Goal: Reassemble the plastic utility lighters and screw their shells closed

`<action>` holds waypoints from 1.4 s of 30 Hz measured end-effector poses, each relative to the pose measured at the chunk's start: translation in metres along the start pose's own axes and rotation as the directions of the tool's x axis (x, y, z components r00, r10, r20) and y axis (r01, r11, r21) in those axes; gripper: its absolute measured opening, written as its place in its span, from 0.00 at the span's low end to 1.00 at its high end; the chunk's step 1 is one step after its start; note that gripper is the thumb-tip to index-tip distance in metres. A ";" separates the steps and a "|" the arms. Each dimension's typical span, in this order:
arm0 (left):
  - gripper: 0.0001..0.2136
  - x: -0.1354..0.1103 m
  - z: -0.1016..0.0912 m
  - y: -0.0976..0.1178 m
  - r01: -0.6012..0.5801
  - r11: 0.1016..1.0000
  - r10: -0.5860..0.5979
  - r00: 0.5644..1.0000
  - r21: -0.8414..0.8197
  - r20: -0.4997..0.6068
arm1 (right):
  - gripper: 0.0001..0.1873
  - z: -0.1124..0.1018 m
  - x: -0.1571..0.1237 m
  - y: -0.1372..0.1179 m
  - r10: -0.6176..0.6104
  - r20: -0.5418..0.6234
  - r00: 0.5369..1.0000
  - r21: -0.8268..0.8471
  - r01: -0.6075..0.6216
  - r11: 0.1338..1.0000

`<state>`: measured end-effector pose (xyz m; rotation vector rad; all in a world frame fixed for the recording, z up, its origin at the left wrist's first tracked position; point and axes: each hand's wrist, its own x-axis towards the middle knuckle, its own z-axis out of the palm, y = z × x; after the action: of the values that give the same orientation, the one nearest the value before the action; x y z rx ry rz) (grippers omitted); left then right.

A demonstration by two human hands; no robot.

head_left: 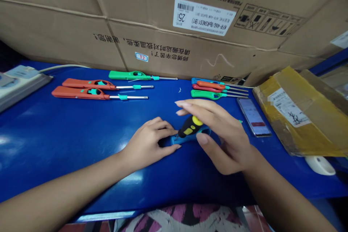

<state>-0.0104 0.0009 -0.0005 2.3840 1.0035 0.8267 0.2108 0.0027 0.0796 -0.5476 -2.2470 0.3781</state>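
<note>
So that swivelling is prevented, presumably, the blue lighter (187, 139) is pinned at one end by the left hand (146, 139), midway between the bench's (54, 145) front and back edges. Over it, a slanted screwdriver (188, 127) is met by the right hand (230, 134), widely curved (how firmly it is gripped cannot be told). Other lighters (80, 93) are laid along the back edge, seemingly kept aside.

Lit phone (253, 116) beside yellow-taped parcel (320, 116); large printed carton (146, 11) behind.

The screwdriver handle (187, 128) looks plastic, the tabletop (81, 127) glossy.
</note>
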 end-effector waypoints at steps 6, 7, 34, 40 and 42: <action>0.12 0.000 0.001 -0.001 0.002 1.000 -0.002 1.000 0.000 0.019 | 0.20 0.002 -0.001 -0.002 -0.049 -0.077 0.996 -0.021 0.047 0.999; 0.13 0.000 0.001 0.000 0.004 1.000 -0.004 1.000 -0.001 0.023 | 0.19 0.002 -0.001 -0.002 -0.054 -0.053 0.997 -0.005 0.053 0.999; 0.11 0.001 0.001 -0.001 -0.007 1.000 0.007 1.000 -0.009 0.014 | 0.23 0.004 0.000 -0.005 -0.030 -0.023 0.999 0.071 0.031 0.997; 0.10 0.001 0.000 0.001 -0.001 1.000 0.001 1.000 -0.027 0.011 | 0.19 0.006 -0.001 -0.002 -0.027 -0.069 0.997 -0.060 0.023 0.998; 0.10 0.001 0.000 0.001 0.002 1.000 -0.001 1.000 -0.029 0.017 | 0.21 0.005 -0.001 -0.004 -0.018 0.004 1.000 0.051 0.018 0.999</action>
<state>-0.0096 0.0009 0.0007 2.3619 0.9802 0.8132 0.2066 -0.0013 0.0778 -0.5005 -2.2384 0.4265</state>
